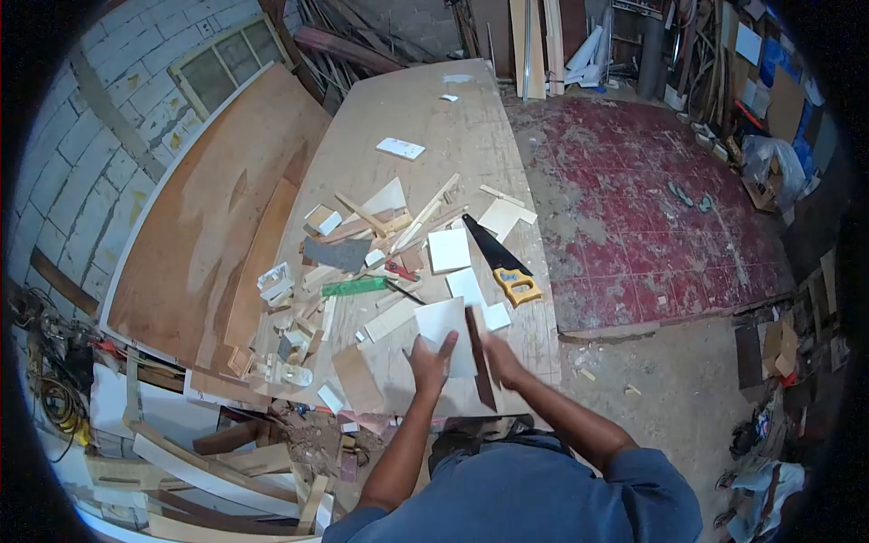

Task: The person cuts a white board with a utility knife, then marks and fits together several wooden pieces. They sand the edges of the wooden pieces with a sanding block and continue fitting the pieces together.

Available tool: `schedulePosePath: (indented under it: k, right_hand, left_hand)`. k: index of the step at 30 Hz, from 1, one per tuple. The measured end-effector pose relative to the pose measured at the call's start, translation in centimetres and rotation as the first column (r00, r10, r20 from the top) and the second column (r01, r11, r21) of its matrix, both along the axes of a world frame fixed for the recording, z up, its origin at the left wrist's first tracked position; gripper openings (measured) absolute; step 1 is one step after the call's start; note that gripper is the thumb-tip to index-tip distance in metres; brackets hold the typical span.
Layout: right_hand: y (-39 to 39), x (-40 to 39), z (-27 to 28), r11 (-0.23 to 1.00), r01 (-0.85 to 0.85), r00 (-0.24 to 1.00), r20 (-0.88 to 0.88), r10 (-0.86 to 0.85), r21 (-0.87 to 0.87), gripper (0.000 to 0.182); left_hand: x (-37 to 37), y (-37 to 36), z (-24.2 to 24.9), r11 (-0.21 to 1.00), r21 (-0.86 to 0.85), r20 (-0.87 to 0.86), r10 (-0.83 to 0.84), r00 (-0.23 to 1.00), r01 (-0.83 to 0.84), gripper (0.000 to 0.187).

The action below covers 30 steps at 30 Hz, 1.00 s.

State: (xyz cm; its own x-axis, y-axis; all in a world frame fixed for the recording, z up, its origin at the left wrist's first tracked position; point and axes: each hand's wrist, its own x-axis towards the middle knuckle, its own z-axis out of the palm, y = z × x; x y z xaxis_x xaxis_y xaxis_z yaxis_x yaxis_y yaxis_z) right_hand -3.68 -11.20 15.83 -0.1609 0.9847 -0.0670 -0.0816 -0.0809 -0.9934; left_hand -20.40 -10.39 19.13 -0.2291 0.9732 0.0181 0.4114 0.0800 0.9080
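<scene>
White panel (444, 320) grasped by left hand (429, 366); right hand (504, 364) at brown strip (480, 360), grip unclear; saw handle (509, 279) unreadable.

White panel (439, 319): flat, rectangular, pale face up, tilted over the near end of the desk (527, 362), thumb of left grip (432, 366) across its lower face. Dark brown strip (481, 357): long, narrow, lengthwise along panel's right edge, right grip (503, 362) at its outer side; finger contact unclear.

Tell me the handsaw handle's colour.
The handsaw's handle is yellow; the head view shows it best.
</scene>
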Motion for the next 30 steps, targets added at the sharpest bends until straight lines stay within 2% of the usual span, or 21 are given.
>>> schedulePosePath:
  k: [1,2,3,4,5,7,8,9,11,13,15,16,17,19,21,23,25,27,28,29,30]
  right_hand:
    - [1.1,0.9,0.7,1.000,-0.003,0.994,0.111,0.003,0.007,0.051]
    - [2.2,1.3,1.9,0.995,0.016,0.982,-0.186,-0.033,-0.096,0.052]
    - [3.4,1.5,3.4,0.981,0.003,0.883,-0.459,-0.093,-0.194,0.052]
    - [4.0,1.9,4.7,0.995,0.093,0.949,-0.304,-0.084,0.017,0.057]
    - [4.0,2.1,4.8,0.996,0.083,0.950,-0.303,-0.072,0.023,0.057]
    - [3.3,2.2,3.8,0.997,0.048,0.995,-0.093,-0.042,0.066,0.052]
    - [2.3,1.4,3.1,0.967,0.017,0.996,-0.085,0.005,0.254,0.060]
    - [0.4,1.3,4.8,0.966,-0.052,0.997,-0.048,0.066,0.255,0.065]
    - [-1.2,0.9,5.2,0.981,-0.142,0.961,-0.217,0.169,0.134,0.066]
    - [0.4,1.7,3.7,0.983,-0.087,0.988,-0.113,0.106,0.162,0.062]
    - [4.2,2.9,2.6,0.996,0.003,0.977,-0.211,-0.021,-0.086,0.057]
    - [5.3,3.1,4.0,0.988,0.097,0.911,-0.388,-0.137,-0.122,0.055]
    - [5.8,3.3,6.3,0.992,0.064,0.829,-0.548,-0.115,-0.111,0.053]
    - [5.8,2.5,6.1,0.980,0.190,0.839,-0.508,-0.196,-0.064,0.051]
    - [4.7,2.4,2.2,0.977,0.063,0.996,0.044,-0.073,0.203,0.049]
    - [0.7,0.7,4.3,0.992,-0.016,0.988,-0.149,0.035,0.127,0.059]
    - [-0.1,0.3,5.6,0.980,-0.087,0.973,-0.196,0.122,0.177,0.063]
    - [2.2,1.5,6.0,0.947,-0.042,0.992,0.123,0.002,0.320,0.059]
    - [3.7,1.9,7.4,0.956,0.036,0.990,0.118,-0.073,0.292,0.054]
    - [5.5,2.1,6.8,0.972,0.116,0.988,-0.120,-0.093,0.203,0.052]
    - [6.9,2.4,6.9,0.961,0.182,0.966,-0.218,-0.136,0.207,0.052]
  left_hand:
    - [0.8,-0.9,0.1,1.000,-0.009,-0.041,-0.016,0.999,0.016,0.068]
    - [1.8,-2.0,0.9,0.997,-0.036,-0.046,-0.063,0.997,0.062,0.061]
    - [2.7,-2.4,1.6,0.998,-0.031,-0.044,-0.056,0.997,0.055,0.061]
    - [3.5,-2.7,2.2,0.999,-0.016,-0.043,-0.028,0.999,0.028,0.061]
    - [3.9,-3.0,2.8,1.000,-0.002,-0.042,0.000,0.999,0.000,0.061]
    - [3.6,-1.6,3.9,1.000,0.005,-0.050,0.018,0.999,-0.018,0.060]
    - [3.1,-0.4,3.3,0.997,0.003,-0.051,0.081,0.995,-0.081,0.057]
    - [2.6,0.5,3.2,0.989,0.002,-0.051,0.145,0.988,-0.145,0.055]
    - [2.3,1.3,4.2,0.983,0.011,-0.078,0.185,0.980,-0.185,0.051]
    - [2.5,0.8,4.6,0.989,0.032,0.003,0.145,0.989,-0.145,0.050]
    - [3.9,-1.5,6.1,0.998,0.066,-0.038,0.018,0.999,-0.015,0.064]
    - [4.7,-2.2,6.1,0.998,0.059,-0.095,0.012,0.995,-0.007,0.066]
    - [5.2,-2.5,6.1,0.999,0.053,-0.150,0.007,0.989,0.001,0.068]
    - [5.1,-1.6,6.7,0.999,0.033,-0.170,0.020,0.985,-0.015,0.068]
    - [4.4,0.1,7.4,0.990,0.055,-0.160,0.137,0.978,-0.130,0.074]
    - [3.1,1.7,8.3,0.978,0.091,-0.124,0.197,0.972,-0.187,0.070]
    - [2.4,2.0,9.2,0.969,0.134,-0.163,0.226,0.960,-0.206,0.073]
    - [2.9,1.3,9.3,0.980,0.116,-0.171,0.182,0.968,-0.163,0.075]
    - [3.3,0.7,9.3,0.989,0.093,-0.182,0.128,0.975,-0.113,0.076]
    - [3.6,-0.1,9.6,0.998,0.053,-0.231,0.054,0.972,-0.043,0.072]
    - [4.1,-0.7,9.5,0.997,0.075,-0.245,0.039,0.969,-0.022,0.072]
